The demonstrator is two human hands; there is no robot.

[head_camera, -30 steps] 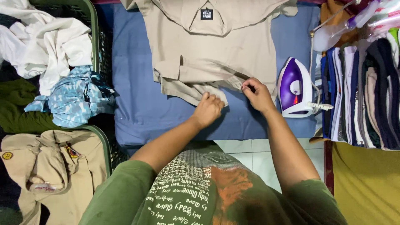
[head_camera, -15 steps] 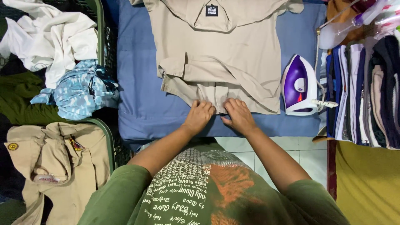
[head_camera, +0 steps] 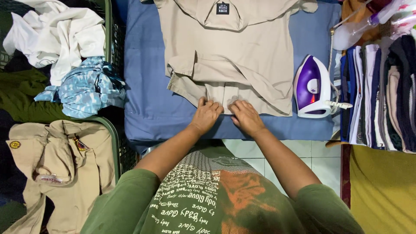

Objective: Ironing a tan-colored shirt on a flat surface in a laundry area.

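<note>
Shirt: your beige shirt [head_camera: 242, 52] lies flat on the blue-covered tabletop [head_camera: 147, 86], collar at the far side, sleeves folded across the body, hem toward you.
Change: half a second ago your hands sat a little apart on the hem; a second ago the right one was further right, near the iron. Now both meet at the hem's middle, and the shirt itself has not shifted.
Left hand: your left hand [head_camera: 206, 116] lies palm down, fingers spread, pressing the hem edge; it pinches nothing.
Right hand: your right hand [head_camera: 245, 117] lies flat just beside the left, fingers forward on the same edge.
Edges: the hem stops short of the tabletop's near edge, leaving a narrow blue strip under your wrists.
Open room: a broad blue band shows left of the shirt; on the right, the purple and white iron [head_camera: 313, 86] stands just beside the shirt's side.
Surroundings: a green basket [head_camera: 108, 52] with white and blue-patterned clothes lies left; folded clothes [head_camera: 381, 95] stack at the right, beyond the iron.
</note>
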